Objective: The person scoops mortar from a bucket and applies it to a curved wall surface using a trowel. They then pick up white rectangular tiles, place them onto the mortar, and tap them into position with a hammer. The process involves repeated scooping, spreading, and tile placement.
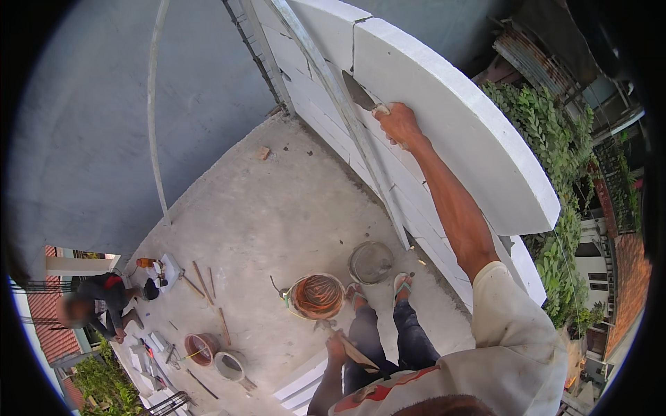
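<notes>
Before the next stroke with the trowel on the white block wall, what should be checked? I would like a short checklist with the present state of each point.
1. Right hand grips the trowel firmly: ok, the fingers close around its handle.
2. Trowel blade lies on the white block wall: ok, it rests against the top block near a joint.
3. Mortar on the blade: cannot tell, the blade looks dark and too small to judge.
4. Left hand holds the flat board: ok, low beside the legs.
5. Orange bucket within reach: ok, it stands just in front of the feet.
6. Footing: ok, both sandals stand flat on the concrete floor.
</notes>
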Action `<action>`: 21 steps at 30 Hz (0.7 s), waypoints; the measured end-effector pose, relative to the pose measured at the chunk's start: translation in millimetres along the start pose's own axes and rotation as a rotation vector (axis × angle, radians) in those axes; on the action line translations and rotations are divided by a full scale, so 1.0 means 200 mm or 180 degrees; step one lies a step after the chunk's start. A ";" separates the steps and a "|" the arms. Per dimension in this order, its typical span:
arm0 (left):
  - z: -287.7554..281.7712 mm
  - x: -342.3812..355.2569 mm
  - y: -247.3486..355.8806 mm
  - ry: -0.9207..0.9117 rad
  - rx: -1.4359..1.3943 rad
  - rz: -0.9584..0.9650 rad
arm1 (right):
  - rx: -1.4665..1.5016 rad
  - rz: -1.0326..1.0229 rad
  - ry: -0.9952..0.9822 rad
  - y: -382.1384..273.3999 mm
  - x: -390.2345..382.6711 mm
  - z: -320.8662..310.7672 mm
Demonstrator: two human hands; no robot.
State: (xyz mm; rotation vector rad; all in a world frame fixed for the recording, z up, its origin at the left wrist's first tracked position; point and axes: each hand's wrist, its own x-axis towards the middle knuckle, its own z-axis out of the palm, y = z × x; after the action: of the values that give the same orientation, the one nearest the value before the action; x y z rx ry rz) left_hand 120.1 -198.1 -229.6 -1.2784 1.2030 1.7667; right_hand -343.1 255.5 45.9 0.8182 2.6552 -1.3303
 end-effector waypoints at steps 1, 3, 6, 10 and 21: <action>-0.01 -0.03 0.02 0.0076 0.0051 0.0036 | -0.0157 -0.0397 0.0387 0.00 0.03 0.00; -0.05 -0.06 0.04 0.0152 0.0048 0.0137 | -0.0502 -0.1093 0.1184 0.09 0.06 0.02; -0.21 0.05 -0.02 0.0150 -0.0460 0.0160 | 0.0021 -0.1170 0.0923 0.15 -0.06 0.11; -0.18 -0.10 0.13 -0.0042 -0.0931 0.0002 | 0.0060 -0.0821 0.0893 0.59 -0.24 0.18; -0.15 -0.19 0.62 0.0028 -0.0520 0.0287 | 0.0264 0.0053 0.1328 1.56 -1.66 -0.20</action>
State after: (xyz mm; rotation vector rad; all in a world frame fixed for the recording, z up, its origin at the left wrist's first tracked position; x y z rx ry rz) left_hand 33.9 -272.8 -159.5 -1.3437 1.1569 1.9606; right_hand 98.6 295.1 -62.5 1.2492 2.8975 -1.4063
